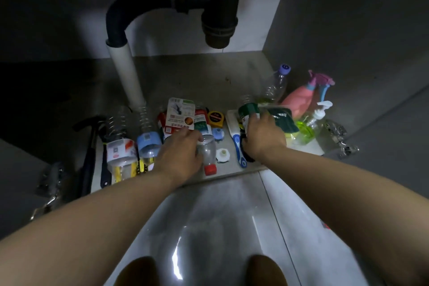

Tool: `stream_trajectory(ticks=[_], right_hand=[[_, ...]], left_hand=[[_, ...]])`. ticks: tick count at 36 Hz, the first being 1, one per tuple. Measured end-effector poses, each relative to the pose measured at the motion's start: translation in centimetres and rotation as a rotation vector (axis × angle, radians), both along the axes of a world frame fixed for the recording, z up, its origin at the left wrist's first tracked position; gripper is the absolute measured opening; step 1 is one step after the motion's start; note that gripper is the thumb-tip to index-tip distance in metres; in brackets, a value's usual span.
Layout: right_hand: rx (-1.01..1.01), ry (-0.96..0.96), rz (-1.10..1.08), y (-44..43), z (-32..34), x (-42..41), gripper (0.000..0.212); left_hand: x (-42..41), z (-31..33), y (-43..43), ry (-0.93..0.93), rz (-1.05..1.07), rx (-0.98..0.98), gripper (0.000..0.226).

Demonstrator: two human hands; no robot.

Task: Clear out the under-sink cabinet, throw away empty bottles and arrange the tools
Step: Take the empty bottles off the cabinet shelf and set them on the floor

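Down on the cabinet floor, just in front of the white drain pipe and off to its right, both hands are in the clutter at once. My left hand has its fingers curled round a clear bottle with a red cap, which lies on its side, cap toward me. Farther right of the pipe, my right hand comes down over a green-labelled bottle, fingers closed on it. So this is the clearing-out step, I reckon: bottles first, two at a time. The next move calls for lifting both straight back toward me without knocking the tape measure between them or the blue-handled brush just beside my right wrist. A blue-labelled bottle and the hammer wait nearer the pipe, hammer to its left.
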State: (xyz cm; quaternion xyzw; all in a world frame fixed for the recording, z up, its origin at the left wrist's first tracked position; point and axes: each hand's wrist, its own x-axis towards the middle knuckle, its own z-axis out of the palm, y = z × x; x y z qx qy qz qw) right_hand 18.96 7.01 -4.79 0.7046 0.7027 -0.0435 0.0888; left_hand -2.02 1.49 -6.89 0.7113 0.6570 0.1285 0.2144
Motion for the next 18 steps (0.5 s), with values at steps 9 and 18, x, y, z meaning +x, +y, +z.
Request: stream_trajectory(ticks=[9, 18], right_hand=[[0.024, -0.053, -0.149, 2.5, -2.8, 0.1, 0.068], [0.216, 0.395, -0.212, 1.1, -2.3, -0.1, 0.067]], left_hand=[[1.2, -1.8, 0.7, -0.163, 0.048, 0.003, 0.035], [0.5, -2.2, 1.0, -0.282, 0.085, 0.011, 0.027]])
